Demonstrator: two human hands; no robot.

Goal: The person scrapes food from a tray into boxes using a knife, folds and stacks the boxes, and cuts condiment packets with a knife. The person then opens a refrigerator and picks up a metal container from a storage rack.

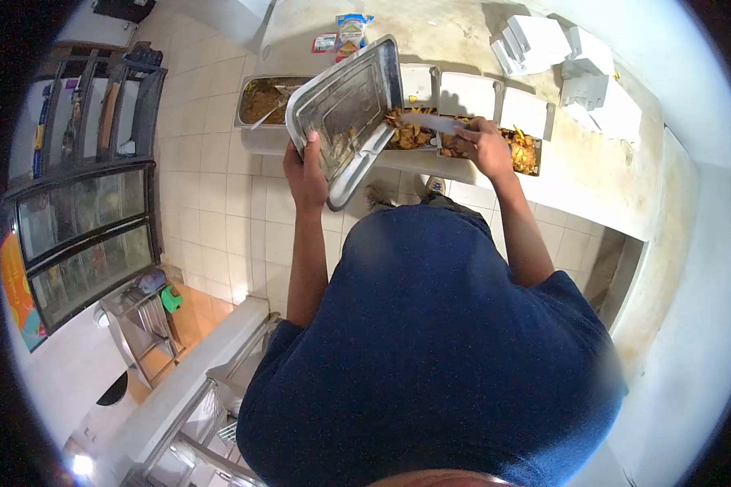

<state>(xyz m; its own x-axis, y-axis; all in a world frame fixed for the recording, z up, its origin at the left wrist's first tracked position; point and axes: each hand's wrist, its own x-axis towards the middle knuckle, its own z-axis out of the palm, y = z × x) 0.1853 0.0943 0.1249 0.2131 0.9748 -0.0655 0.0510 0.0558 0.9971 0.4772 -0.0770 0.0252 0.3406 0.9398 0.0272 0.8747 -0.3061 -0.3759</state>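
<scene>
From the blue shirt (430,325), the left hand (307,172) at 10 o'clock grips the edge of a big, dirty tray (353,97), tipped up at 11 o'clock, while the right hand (487,150) at 1 o'clock is wrapped around the handle of a pale scraper (434,122), its end by food (394,118) at the tray's lip. Three open boxes (467,96) of food sit in a row on the tabletop (455,24) from 12 to 2 o'clock, with a pan (240,114) of brown food at 10. Farther back lie small packets (352,32) at 11 o'clock and piled white boxes (538,40) at 1.
</scene>
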